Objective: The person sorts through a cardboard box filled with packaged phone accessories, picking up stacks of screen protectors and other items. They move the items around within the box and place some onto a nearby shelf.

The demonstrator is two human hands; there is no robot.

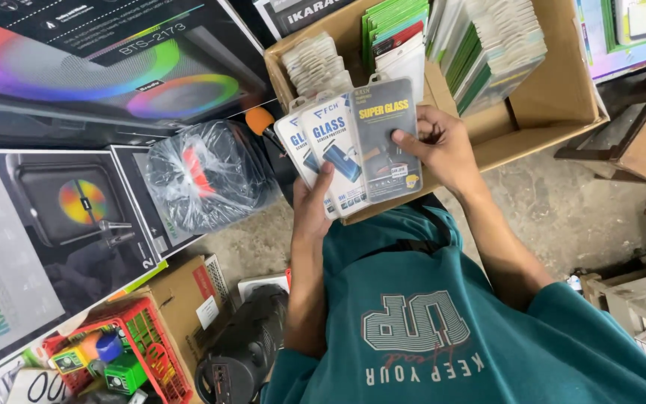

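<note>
Fan of flat blister packets [353, 150], centre of frame, held over the near edge of an open cardboard box [562, 97].

Left hand [312, 202]: curled round the fan's lower edge from beneath, thumb lying up the front of the white-and-blue packets.

Right hand [443, 146]: fingers partly closed behind the grey packet [386, 138] at the front, thumb pressed on its face.

Handling, judged: packets are light, thin and fairly stiff; glossy plastic faces are likely slippery against each other, so the fan could slide apart. Contents may be fragile if flexed. Best hold: pinch across the flat faces near the lower edge, no bending.

More packets stand in rows in the box, upper centre.
</note>
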